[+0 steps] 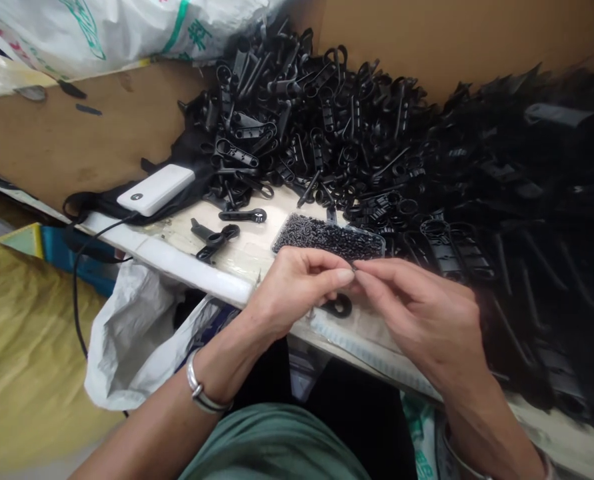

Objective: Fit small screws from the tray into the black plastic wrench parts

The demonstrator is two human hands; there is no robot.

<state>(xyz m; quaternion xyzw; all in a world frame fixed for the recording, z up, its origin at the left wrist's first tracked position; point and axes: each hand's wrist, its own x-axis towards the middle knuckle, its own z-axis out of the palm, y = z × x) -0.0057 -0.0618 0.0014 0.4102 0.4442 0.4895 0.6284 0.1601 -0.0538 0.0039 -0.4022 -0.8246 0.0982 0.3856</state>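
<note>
My left hand [301, 287] and my right hand [417, 307] meet fingertip to fingertip above the table's front edge. Both are closed in a pinch. Whatever sits between the fingertips is tiny and dark, mostly covered by the fingers. Just beyond them lies a clear box [327, 237] full of small black pieces. Below the left fingers, a black ring-shaped plastic part [341, 306] shows in part. To the left of the box rest a flat black plastic part [243, 215] and another with a ring end [221, 239].
A large heap of black plastic parts [321, 127] fills the back and right of the table. A white power bank [155, 189] with a black cable [84, 253] lies at left. A white sack [131, 340] hangs below the edge; brown cardboard [467, 40] stands behind.
</note>
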